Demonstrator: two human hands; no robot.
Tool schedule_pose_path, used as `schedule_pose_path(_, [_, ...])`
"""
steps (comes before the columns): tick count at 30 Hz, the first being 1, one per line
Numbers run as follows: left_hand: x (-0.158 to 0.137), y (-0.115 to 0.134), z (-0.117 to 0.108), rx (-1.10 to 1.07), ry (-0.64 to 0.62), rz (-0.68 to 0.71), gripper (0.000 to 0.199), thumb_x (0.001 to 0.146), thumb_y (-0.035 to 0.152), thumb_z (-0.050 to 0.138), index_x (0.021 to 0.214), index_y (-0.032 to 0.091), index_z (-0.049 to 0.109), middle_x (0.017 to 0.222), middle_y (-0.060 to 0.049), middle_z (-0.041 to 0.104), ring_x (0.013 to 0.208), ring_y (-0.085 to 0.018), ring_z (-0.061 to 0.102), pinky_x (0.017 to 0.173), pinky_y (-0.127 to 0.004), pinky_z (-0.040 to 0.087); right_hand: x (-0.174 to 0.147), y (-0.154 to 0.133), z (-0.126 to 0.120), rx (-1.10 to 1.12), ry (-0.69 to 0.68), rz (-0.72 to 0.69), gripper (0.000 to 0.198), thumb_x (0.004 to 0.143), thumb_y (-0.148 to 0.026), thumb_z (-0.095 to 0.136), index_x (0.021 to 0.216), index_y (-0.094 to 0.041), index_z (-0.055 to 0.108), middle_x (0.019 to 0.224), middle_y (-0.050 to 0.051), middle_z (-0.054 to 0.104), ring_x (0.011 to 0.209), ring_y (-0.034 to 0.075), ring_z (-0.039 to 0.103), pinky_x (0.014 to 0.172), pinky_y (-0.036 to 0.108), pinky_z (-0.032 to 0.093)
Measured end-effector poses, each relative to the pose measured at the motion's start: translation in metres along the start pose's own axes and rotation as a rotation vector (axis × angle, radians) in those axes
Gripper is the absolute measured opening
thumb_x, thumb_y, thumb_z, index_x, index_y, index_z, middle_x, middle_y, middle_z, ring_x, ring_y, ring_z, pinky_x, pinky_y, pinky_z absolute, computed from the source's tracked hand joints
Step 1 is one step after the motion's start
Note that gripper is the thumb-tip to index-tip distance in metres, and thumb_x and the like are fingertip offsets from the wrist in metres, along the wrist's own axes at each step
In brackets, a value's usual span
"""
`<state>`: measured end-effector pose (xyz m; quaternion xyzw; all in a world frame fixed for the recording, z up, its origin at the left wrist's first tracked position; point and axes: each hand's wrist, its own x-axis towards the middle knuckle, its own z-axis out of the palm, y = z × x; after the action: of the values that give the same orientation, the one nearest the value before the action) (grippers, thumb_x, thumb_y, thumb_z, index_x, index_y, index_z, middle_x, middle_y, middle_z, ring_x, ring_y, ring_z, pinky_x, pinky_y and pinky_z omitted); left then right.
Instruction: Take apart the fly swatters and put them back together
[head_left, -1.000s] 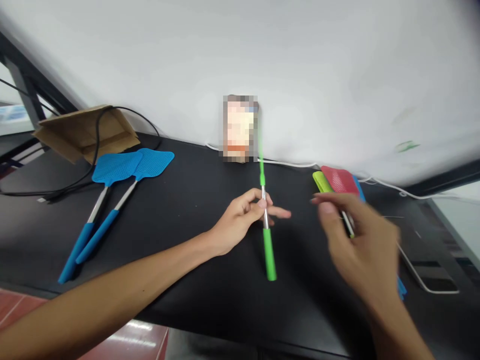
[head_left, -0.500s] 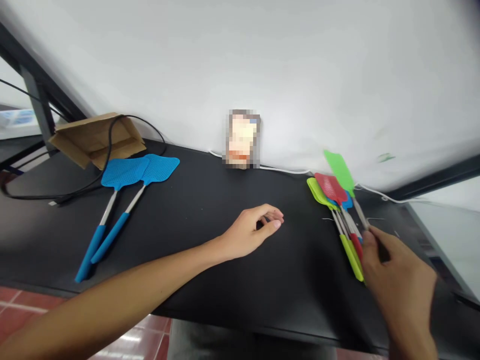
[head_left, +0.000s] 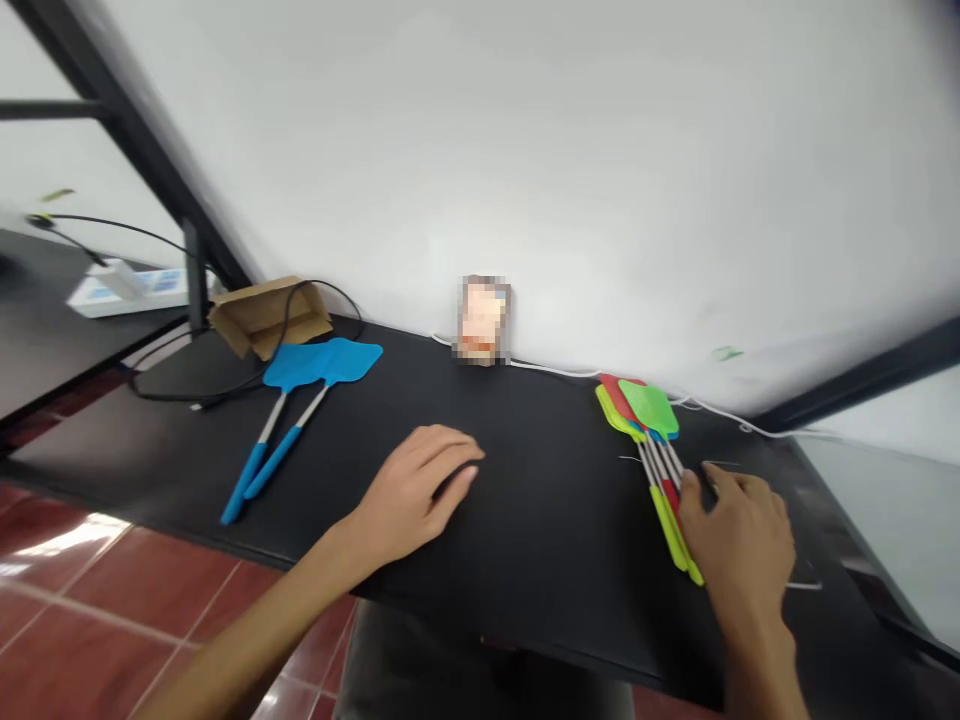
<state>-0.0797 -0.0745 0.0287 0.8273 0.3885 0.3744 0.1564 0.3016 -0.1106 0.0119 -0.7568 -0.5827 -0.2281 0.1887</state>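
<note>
My left hand [head_left: 416, 490] lies palm down on the black table, holding nothing, its thumb apart from the loosely bent fingers. My right hand [head_left: 739, 535] is at the right-hand pile, thumb and forefinger apart beside the shafts; it covers part of the handles. On top of that pile lies a green fly swatter [head_left: 651, 408], its grip hidden by my hand. Under it are a red fly swatter [head_left: 616, 400], yellow-green fly swatters [head_left: 611, 412] and a bit of blue. Two blue fly swatters [head_left: 349, 360] lie overlapping at the left, heads toward the wall.
An open cardboard box [head_left: 274, 318] and a black cable [head_left: 161, 397] are at the back left. A blurred-out upright object [head_left: 482, 320] leans on the wall, near a white cable [head_left: 555, 371]. A white power strip [head_left: 150, 290] rests beyond the frame bar.
The green fly swatter has come down from above the pile onto it, and my right hand's pinch has loosened. My left hand has drawn back to the left. The view has shifted.
</note>
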Motion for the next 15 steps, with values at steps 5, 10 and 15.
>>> schedule_pose_path(5, [-0.074,-0.039,-0.058,0.669,0.264,-0.423,0.028,0.101,0.034,0.05,0.116,0.018,0.067,0.121,-0.014,0.068,0.114,-0.031,0.062,0.103,-0.046,0.046,0.04,-0.055,-0.001,0.39,0.095,-0.219,0.03,0.097,-0.037,0.056,0.109,-0.015,0.073,0.102,0.015,0.069,0.099,0.032,0.062,0.088,0.045,0.05])
schedule_pose_path(10, [-0.086,-0.079,-0.08,1.02,0.03,-0.669,0.048,0.101,0.044,0.041,0.123,0.009,0.065,0.117,-0.021,0.067,0.109,-0.04,0.06,0.091,-0.048,0.044,0.05,-0.129,0.036,0.703,-0.032,-0.365,0.024,0.099,-0.029,0.052,0.107,-0.017,0.071,0.102,0.011,0.069,0.101,0.027,0.061,0.093,0.044,0.049])
schedule_pose_path(15, [-0.067,-0.085,-0.073,1.037,-0.09,-0.713,0.043,0.103,0.037,0.033,0.107,0.011,0.066,0.102,-0.018,0.072,0.1,-0.037,0.066,0.087,-0.046,0.042,0.022,-0.147,0.059,0.766,-0.139,-0.434,0.021,0.099,-0.025,0.052,0.098,-0.018,0.072,0.097,0.009,0.068,0.095,0.025,0.061,0.089,0.041,0.049])
